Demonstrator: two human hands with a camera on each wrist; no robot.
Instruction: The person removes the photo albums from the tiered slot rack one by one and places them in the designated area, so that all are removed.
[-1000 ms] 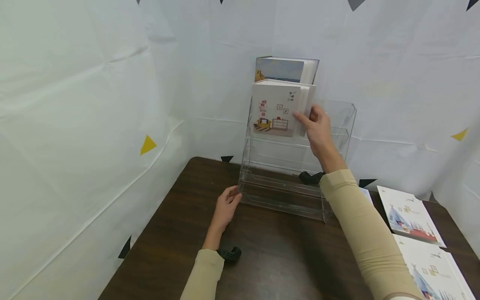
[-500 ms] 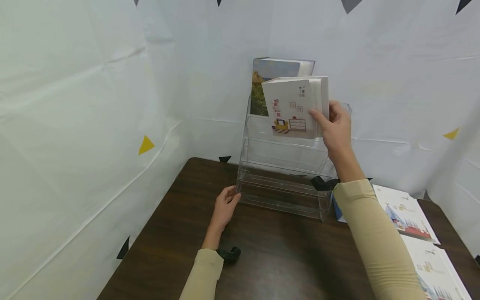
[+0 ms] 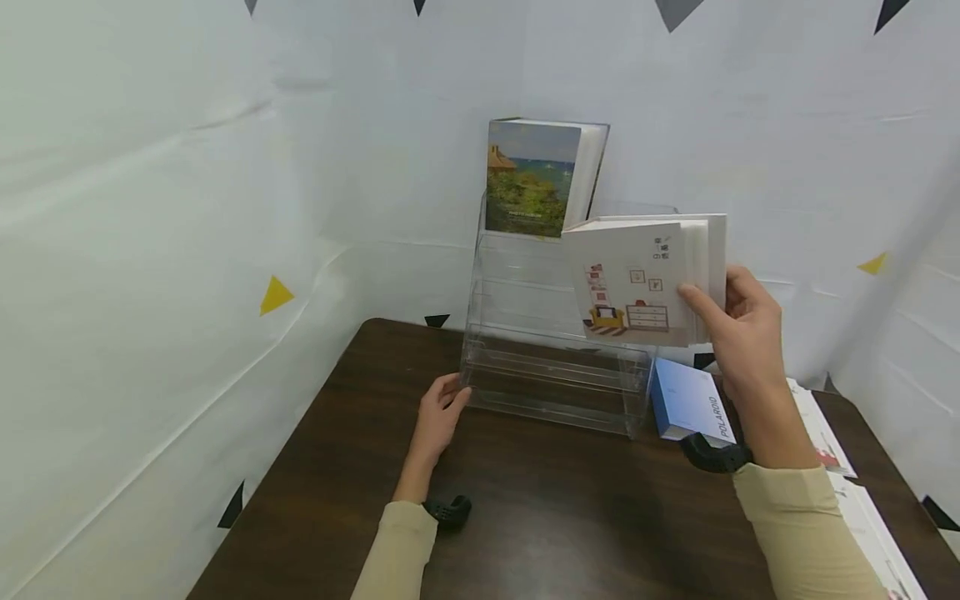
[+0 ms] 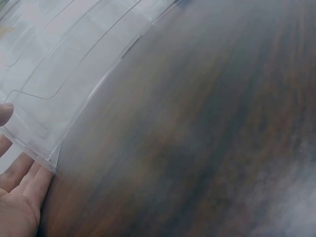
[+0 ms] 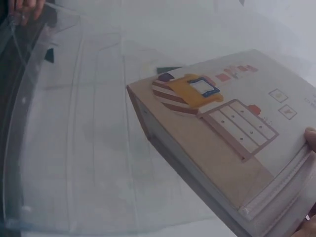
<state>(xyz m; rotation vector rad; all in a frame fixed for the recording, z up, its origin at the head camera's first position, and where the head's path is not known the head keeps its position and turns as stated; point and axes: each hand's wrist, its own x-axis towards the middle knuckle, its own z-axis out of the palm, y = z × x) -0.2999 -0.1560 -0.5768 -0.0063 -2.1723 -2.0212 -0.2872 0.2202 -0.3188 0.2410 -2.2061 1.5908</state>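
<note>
In the head view my right hand (image 3: 750, 337) grips the right side of a thick white photo album (image 3: 630, 279), thumb on its front cover. The cover shows a yellow armchair and a chest of drawers. The album is tilted, in front of the right part of a clear acrylic tiered rack (image 3: 517, 287). At the rack's lower left corner my left hand (image 3: 437, 417) holds the side edge. In the left wrist view the thumb (image 4: 5, 114) and fingers (image 4: 29, 180) lie on opposite sides of the clear plastic. A second album (image 3: 532, 179) with a seaside painting stands in the top tier.
The rack stands on a dark wooden table (image 3: 540, 500). Right of it lies a blue box-like album (image 3: 690, 400) marked POLAROID. White albums (image 3: 870, 525) lie along the table's right side, partly behind my right arm. White sheeting (image 3: 420, 167) surrounds the table.
My right hand has lifted the white album out of the rack and carried it right and down, uncovering the seaside album. The left hand has stayed at the rack's corner.
</note>
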